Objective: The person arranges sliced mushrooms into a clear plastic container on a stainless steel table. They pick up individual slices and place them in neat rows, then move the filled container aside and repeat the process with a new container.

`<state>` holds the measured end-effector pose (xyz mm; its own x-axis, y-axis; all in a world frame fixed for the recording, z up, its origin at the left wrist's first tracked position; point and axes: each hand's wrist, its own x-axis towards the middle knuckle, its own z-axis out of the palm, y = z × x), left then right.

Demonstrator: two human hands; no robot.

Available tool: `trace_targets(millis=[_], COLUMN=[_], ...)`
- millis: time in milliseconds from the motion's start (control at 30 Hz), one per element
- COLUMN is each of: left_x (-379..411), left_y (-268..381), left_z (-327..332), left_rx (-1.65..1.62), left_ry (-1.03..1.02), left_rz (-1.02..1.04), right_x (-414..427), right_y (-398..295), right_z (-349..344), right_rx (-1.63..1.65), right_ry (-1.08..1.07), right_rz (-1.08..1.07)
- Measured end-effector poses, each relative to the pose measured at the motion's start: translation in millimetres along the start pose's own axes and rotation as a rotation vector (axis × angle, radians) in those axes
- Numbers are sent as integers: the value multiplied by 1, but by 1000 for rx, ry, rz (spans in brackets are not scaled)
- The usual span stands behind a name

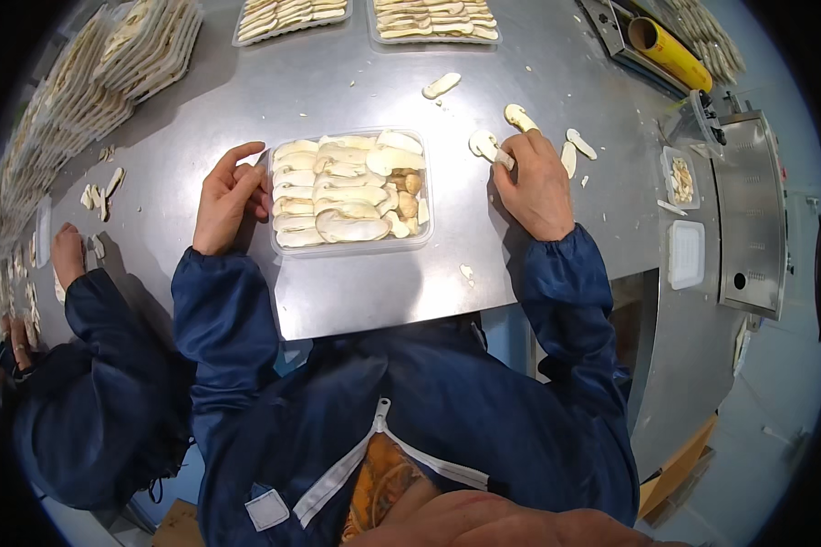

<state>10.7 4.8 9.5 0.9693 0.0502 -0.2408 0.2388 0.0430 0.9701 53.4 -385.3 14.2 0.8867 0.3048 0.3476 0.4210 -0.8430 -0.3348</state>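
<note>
A clear plastic tray (429,205) lies on the steel table before me, with overlapping mushroom slices (352,195) in its left and middle parts. Brown mushroom pieces (407,198) show at its right side, partly under pale slices. My left hand (227,195) is at the tray's left edge, fingers curled; whether it grips the rim is not clear. To the right of the tray, my right hand (537,178) has its fingertips on a mushroom slice (503,158) at the table. Close by lie a round-capped slice (482,144), another slice (518,116) and two slender slices (581,144).
Filled trays (435,37) stand at the back, with tall stacks of trays (150,51) at the left. A co-worker's hand (68,253) is at far left. A film roll (670,51), a small tray of scraps (681,179) and a metal machine (752,212) are at right.
</note>
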Motion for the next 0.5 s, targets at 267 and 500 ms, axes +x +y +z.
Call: trace_targets(millis=[267, 500], left_x=[-2, -1], left_y=[3, 2], left_z=[1, 0], left_rx=[23, 66], left_ry=[7, -1], left_rz=[-3, -3], right_x=[1, -4], right_y=[1, -1], right_z=[10, -1], right_rx=[-36, 264], right_ry=[76, -10], right_rz=[-100, 178])
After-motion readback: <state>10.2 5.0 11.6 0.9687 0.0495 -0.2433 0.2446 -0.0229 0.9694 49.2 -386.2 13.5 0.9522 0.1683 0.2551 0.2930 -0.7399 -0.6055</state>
